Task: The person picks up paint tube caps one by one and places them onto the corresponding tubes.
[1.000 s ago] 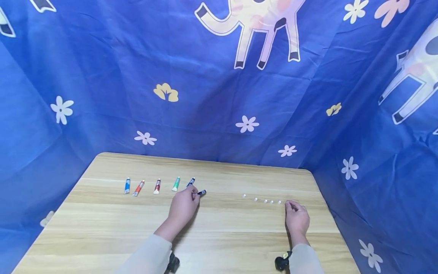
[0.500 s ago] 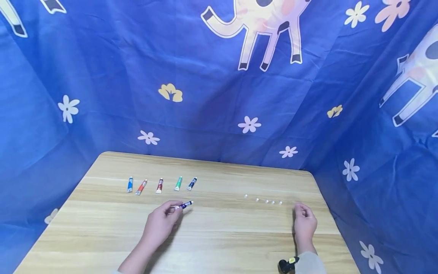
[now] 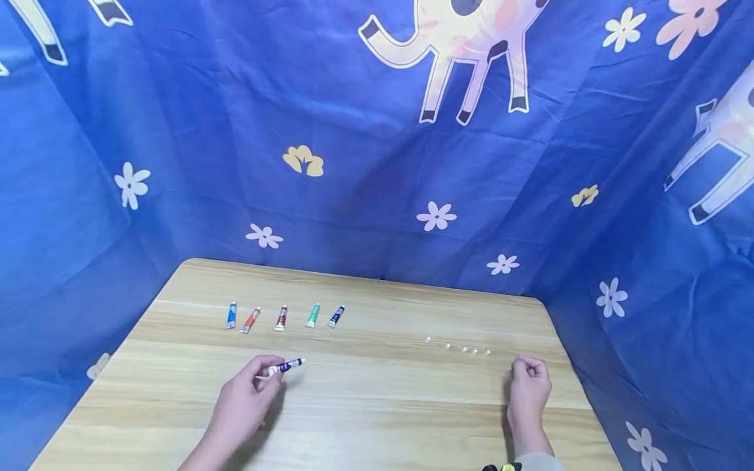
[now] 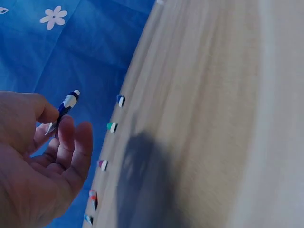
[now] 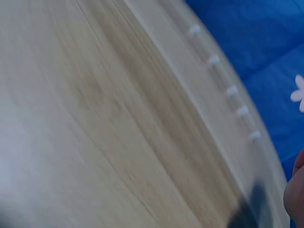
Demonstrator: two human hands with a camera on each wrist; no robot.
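We note a blue fabric backdrop (image 3: 359,170) printed with animals and flowers, standing behind a pale wood-grained table (image 3: 412,418). The left hand (image 3: 244,392) pinches a tube between thumb and finger above the table; the right hand (image 3: 530,389) has its fingertips drawn narrowly together, and we cannot tell whether they hold anything. We judge the step in hand to be carrying the tube; the next move calls for a firm pinch at its flat end, leaving the tip free.

The item held, a slim dark violet and white squeeze tube (image 3: 285,367), lies tilted, nearer the person than the row, white tip pointing right. Behind it we count blue (image 3: 231,315), orange-red (image 3: 250,320), dark red (image 3: 281,318), green (image 3: 313,315) and navy (image 3: 336,316) squeeze tubes, lying apart. Smallest are five white cap-like pieces (image 3: 464,350), left of the right hand.
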